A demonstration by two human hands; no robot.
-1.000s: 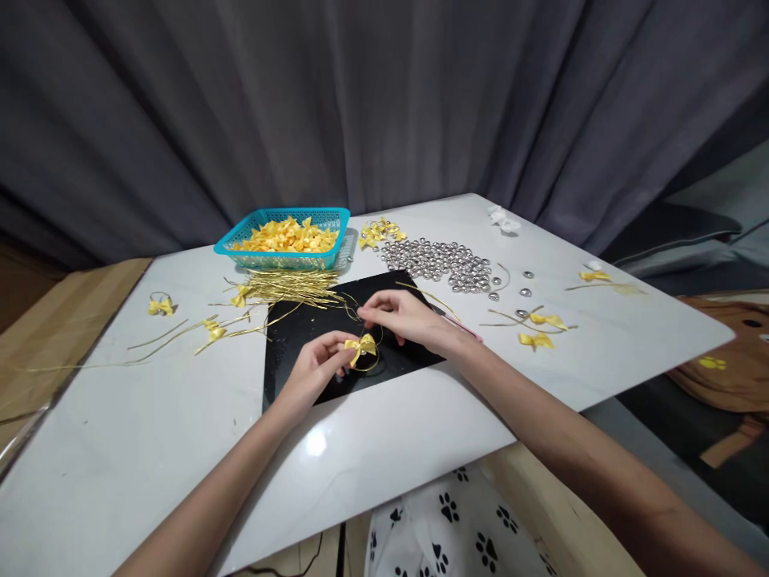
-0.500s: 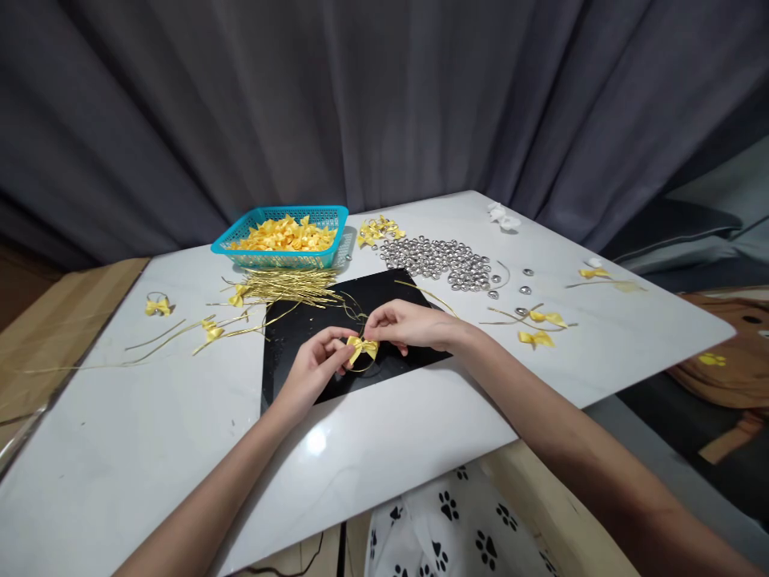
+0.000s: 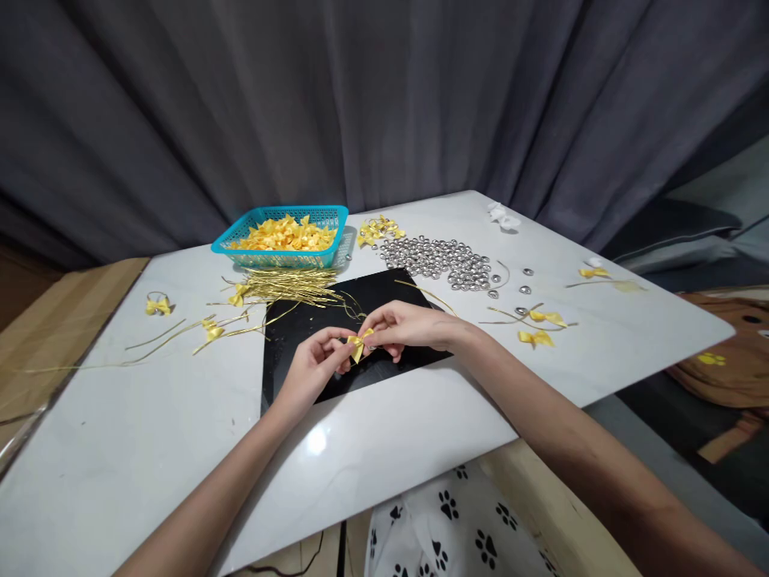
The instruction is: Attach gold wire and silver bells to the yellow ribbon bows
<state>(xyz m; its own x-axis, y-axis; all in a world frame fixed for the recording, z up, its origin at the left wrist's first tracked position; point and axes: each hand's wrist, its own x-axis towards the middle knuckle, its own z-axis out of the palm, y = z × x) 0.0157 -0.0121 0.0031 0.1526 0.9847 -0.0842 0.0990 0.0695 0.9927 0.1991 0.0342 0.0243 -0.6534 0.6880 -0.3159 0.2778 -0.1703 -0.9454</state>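
Between both hands is a small yellow ribbon bow (image 3: 356, 346), held above a black mat (image 3: 287, 340). My left hand (image 3: 318, 359) pinches the bow's left side between thumb and finger. From the right, my right hand (image 3: 393, 327) closes its thumb and finger on the bow's other side. Part of the bow is hidden behind the fingers. Beyond the mat's far left edge lies a pile of gold cords (image 3: 288, 286), some ends reaching over the mat.
A blue basket (image 3: 341, 232) of yellow bows stands at the back left. Silver beads (image 3: 441, 260) are spread on the white table (image 3: 138, 433), right of centre. Loose bows with cords (image 3: 544, 319) lie to the right, others to the left. A grey curtain hangs behind.
The bow has turned between the fingers, and the gold loop below it is now mostly out of sight. My right hand's fingers have shifted onto the bow; my left hand stays nearly still.
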